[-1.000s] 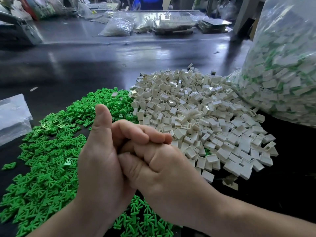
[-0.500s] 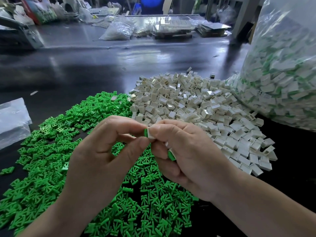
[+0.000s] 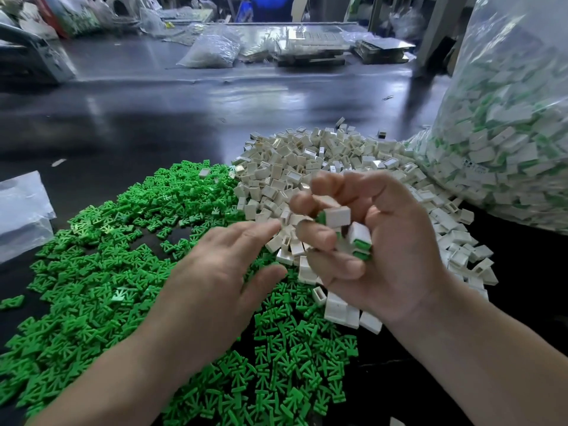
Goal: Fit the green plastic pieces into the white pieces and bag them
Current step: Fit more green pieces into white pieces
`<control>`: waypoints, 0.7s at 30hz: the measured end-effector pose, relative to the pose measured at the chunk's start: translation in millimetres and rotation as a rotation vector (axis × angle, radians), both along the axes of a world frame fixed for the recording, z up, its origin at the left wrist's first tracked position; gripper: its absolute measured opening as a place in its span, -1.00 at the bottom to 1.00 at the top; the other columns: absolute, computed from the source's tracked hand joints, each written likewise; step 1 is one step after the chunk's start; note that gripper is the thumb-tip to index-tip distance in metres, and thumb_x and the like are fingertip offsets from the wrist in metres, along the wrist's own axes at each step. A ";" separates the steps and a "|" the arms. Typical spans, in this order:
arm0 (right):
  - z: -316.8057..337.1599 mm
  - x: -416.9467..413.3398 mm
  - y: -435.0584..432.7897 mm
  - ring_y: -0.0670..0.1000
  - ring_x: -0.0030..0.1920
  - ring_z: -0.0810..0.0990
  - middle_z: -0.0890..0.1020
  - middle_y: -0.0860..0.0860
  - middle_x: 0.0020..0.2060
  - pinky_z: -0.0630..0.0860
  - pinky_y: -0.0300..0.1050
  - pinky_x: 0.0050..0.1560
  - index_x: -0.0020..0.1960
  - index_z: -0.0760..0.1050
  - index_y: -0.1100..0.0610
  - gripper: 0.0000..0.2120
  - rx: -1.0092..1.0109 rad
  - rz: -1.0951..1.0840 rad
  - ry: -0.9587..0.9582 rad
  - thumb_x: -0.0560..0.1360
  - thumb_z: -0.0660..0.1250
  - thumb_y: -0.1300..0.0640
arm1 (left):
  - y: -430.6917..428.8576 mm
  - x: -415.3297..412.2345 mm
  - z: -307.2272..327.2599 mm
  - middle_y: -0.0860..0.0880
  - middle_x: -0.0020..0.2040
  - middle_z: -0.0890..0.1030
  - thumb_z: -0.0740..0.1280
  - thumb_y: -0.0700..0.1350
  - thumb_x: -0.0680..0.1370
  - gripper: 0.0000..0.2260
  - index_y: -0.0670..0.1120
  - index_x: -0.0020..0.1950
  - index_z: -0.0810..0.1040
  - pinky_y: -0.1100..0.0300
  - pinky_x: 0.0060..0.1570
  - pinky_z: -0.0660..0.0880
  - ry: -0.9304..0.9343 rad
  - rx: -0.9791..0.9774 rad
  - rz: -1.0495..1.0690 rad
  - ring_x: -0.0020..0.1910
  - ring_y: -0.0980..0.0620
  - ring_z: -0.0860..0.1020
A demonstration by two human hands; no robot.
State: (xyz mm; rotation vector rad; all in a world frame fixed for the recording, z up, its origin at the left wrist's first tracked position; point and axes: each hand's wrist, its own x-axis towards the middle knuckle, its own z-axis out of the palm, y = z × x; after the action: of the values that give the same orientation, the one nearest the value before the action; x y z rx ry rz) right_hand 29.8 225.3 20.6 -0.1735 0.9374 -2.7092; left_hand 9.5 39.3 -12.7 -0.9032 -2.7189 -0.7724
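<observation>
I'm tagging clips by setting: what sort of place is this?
Probably a factory hand-assembly bench: heaps of green pieces and white pieces, a big clear bag of fitted ones, more bagged stock behind.

The large clear plastic bag of fitted pieces [image 3: 507, 133] runs off the top and right edges. Blurred fingers [image 3: 316, 238] of the right hand [image 3: 396, 250] half-hide the small white-and-green plastic pieces [image 3: 338, 217] they grip.
</observation>
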 end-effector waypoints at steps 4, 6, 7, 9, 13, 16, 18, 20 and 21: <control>0.3 -3.0 4.7 -0.12 -0.50 0.46 0.53 0.03 -0.28 0.29 -0.34 -0.68 -0.12 0.40 0.10 -0.85 0.076 -0.066 -0.071 0.40 0.37 0.17 | 4.6 -5.6 -3.0 0.02 0.39 0.49 0.14 0.20 0.55 -0.50 0.08 0.45 0.43 -0.03 0.24 0.40 0.078 -0.321 -0.063 0.28 -0.10 0.45; -1.6 -4.3 5.2 -0.15 -0.53 0.40 0.50 -0.01 -0.34 0.26 -0.35 -0.68 -0.12 0.39 0.10 -0.90 0.145 -0.076 -0.107 0.45 0.32 0.18 | 6.7 -6.6 -4.0 -0.06 0.32 0.55 0.24 0.12 0.55 -0.56 0.02 0.40 0.50 -0.10 0.13 0.49 0.134 -0.350 -0.079 0.18 -0.15 0.51; -2.7 -4.9 5.7 -0.16 -0.55 0.38 0.49 -0.02 -0.36 0.24 -0.35 -0.68 -0.13 0.39 0.10 -0.92 0.189 -0.089 -0.126 0.47 0.30 0.19 | 7.1 -7.2 -4.9 -0.07 0.30 0.57 0.28 0.08 0.54 -0.58 0.01 0.37 0.52 -0.12 0.09 0.51 0.155 -0.348 -0.088 0.15 -0.15 0.51; -4.9 -6.1 6.6 -0.15 -0.56 0.35 0.47 -0.01 -0.37 0.21 -0.34 -0.68 -0.14 0.41 0.12 -0.90 0.271 -0.121 -0.154 0.54 0.27 0.22 | 6.0 -8.3 -6.3 -0.03 0.24 0.59 0.33 0.04 0.53 -0.65 0.01 0.30 0.57 -0.10 0.05 0.51 0.179 -0.307 -0.111 0.11 -0.12 0.52; -7.5 -7.3 7.6 -0.14 -0.56 0.34 0.46 -0.01 -0.36 0.22 -0.34 -0.67 -0.14 0.41 0.12 -0.87 0.328 -0.128 -0.152 0.60 0.25 0.21 | 6.3 -10.9 -8.9 0.05 0.14 0.61 0.38 -0.03 0.53 -0.80 0.00 0.14 0.63 -0.08 -0.01 0.52 0.226 -0.204 -0.154 0.03 -0.05 0.52; -8.4 -7.5 7.1 -0.14 -0.55 0.35 0.47 0.00 -0.36 0.23 -0.33 -0.66 -0.15 0.42 0.13 -0.85 0.350 -0.127 -0.135 0.60 0.25 0.21 | 10.6 -10.4 -11.9 -0.03 0.21 0.60 0.40 -0.06 0.53 -0.71 -0.02 0.26 0.59 -0.11 0.00 0.52 0.214 -0.243 -0.151 0.07 -0.12 0.53; -9.5 -7.4 6.3 -0.13 -0.54 0.36 0.47 0.01 -0.36 0.23 -0.32 -0.65 -0.16 0.43 0.13 -0.86 0.366 -0.133 -0.128 0.59 0.27 0.22 | 11.5 -10.5 -11.3 -0.04 0.18 0.61 0.37 -0.05 0.55 -0.75 -0.02 0.22 0.61 -0.11 -0.02 0.52 0.213 -0.251 -0.151 0.06 -0.13 0.52; -10.5 -7.1 5.2 -0.12 -0.54 0.36 0.48 0.01 -0.36 0.23 -0.31 -0.65 -0.15 0.45 0.13 -0.87 0.385 -0.147 -0.130 0.58 0.29 0.23 | 10.5 -10.9 -8.8 -0.01 0.06 0.61 0.37 -0.04 0.55 -0.84 -0.01 0.10 0.64 -0.08 -0.05 0.51 0.199 -0.216 -0.147 -0.01 -0.09 0.51; -11.0 -7.2 5.0 -0.11 -0.54 0.36 0.48 0.01 -0.36 0.23 -0.32 -0.65 -0.16 0.46 0.13 -0.87 0.396 -0.155 -0.130 0.58 0.30 0.23 | 9.7 -10.7 -7.7 0.00 0.01 0.61 0.37 -0.03 0.54 -0.87 -0.01 0.04 0.64 -0.07 -0.07 0.50 0.192 -0.202 -0.133 -0.03 -0.07 0.50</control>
State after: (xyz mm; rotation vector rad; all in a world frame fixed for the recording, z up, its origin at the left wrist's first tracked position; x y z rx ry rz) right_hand 22.7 230.3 9.6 0.1579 1.4698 -2.5618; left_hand -1.2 49.0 -20.4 -1.1472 -2.6204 -0.4118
